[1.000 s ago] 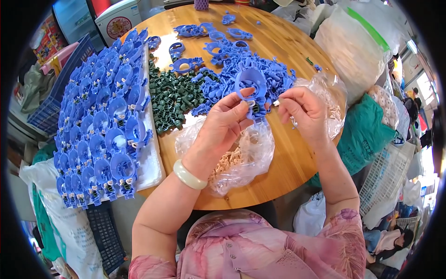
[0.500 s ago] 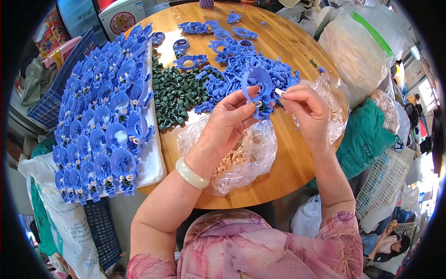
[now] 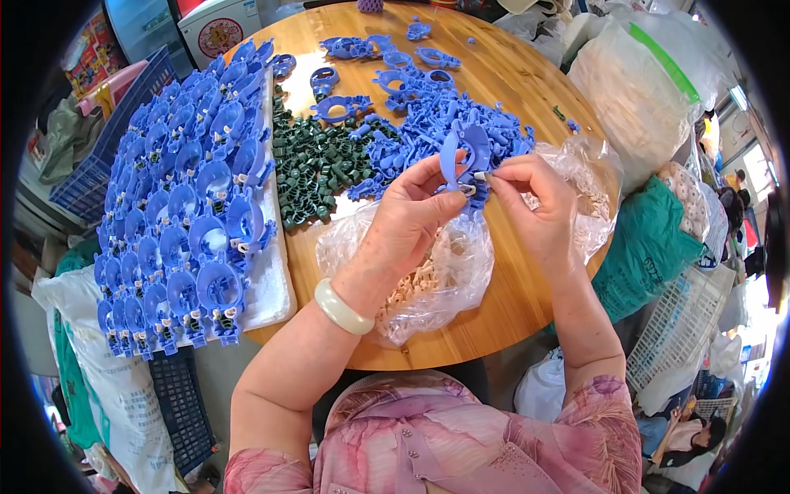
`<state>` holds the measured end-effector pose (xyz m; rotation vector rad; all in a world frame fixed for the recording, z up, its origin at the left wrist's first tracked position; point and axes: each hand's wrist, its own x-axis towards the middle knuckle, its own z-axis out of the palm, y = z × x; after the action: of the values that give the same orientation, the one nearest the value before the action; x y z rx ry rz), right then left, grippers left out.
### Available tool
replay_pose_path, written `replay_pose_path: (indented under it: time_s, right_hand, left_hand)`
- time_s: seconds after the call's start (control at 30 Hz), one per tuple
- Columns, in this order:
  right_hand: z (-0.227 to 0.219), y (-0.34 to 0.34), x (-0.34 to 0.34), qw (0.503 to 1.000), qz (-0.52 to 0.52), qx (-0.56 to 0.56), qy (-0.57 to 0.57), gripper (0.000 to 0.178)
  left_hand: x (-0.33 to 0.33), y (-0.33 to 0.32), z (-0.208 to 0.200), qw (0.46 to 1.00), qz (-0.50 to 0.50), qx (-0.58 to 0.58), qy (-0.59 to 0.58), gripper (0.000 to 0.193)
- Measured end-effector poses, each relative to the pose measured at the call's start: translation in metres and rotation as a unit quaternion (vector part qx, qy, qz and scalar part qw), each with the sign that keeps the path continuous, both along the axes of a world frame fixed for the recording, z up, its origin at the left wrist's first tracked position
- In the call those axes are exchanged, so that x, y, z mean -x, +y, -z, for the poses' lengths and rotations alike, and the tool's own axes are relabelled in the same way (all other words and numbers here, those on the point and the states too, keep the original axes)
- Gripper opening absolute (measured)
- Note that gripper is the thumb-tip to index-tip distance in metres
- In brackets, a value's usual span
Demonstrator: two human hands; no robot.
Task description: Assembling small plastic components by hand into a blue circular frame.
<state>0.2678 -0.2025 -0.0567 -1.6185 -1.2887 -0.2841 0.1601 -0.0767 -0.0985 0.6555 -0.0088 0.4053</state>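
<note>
My left hand (image 3: 418, 206) grips a blue plastic ring-shaped part (image 3: 476, 150), held up over the table with its round opening tilted. A small white piece (image 3: 480, 175) is pinched in my right hand (image 3: 539, 202), right against the lower side of the blue part. Whether the piece is seated there, I cannot tell. Beneath my hands lies a clear plastic bag (image 3: 461, 284) with small beige pieces (image 3: 420, 284). Behind them spreads a heap of loose blue plastic parts (image 3: 444, 123), beside a pile of dark green pieces (image 3: 317, 169).
On the left, a white board (image 3: 276, 280) carries rows of blue ring parts (image 3: 185, 202) fitted with small white and dark pieces. Another clear bag of pale pieces (image 3: 592, 193) lies at the table's right edge. Large stuffed bags (image 3: 634, 107) and a green sack (image 3: 650, 247) stand beyond it.
My right hand has moved left and brought the white piece up to the blue part. The blue part has shifted slightly right and tilted in my left hand.
</note>
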Motion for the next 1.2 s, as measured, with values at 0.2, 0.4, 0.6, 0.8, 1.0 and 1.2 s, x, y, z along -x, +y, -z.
replay_pose_path:
  time_s: [0.2, 0.4, 0.6, 0.8, 1.0, 1.2]
  right_hand:
    - [-0.002, 0.002, 0.005, 0.997, -0.002, 0.004, -0.076, 0.015]
    - [0.002, 0.002, 0.003, 1.000, -0.010, 0.017, -0.017, 0.011]
    - [0.002, 0.001, 0.005, 0.996, -0.057, -0.010, 0.063, 0.012]
    - [0.002, -0.005, -0.001, 0.992, -0.088, 0.007, 0.096, 0.008]
    - [0.006, -0.003, 0.003, 0.964, -0.099, -0.001, 0.245, 0.003]
    - [0.008, -0.003, 0.009, 0.956, -0.037, 0.029, 0.289, 0.005]
  left_hand:
    - [0.001, -0.001, 0.000, 1.000, -0.003, -0.029, -0.003, 0.051]
    - [0.003, -0.003, -0.003, 0.999, -0.007, -0.043, 0.007, 0.053]
    - [0.004, -0.001, -0.004, 0.999, 0.001, -0.032, -0.013, 0.050]
    - [0.004, -0.003, -0.006, 0.999, -0.016, -0.044, -0.009, 0.048]
    - [0.005, -0.008, -0.007, 0.994, -0.060, -0.093, -0.015, 0.047]
    - [0.005, -0.007, -0.007, 0.990, -0.071, -0.119, 0.000, 0.049]
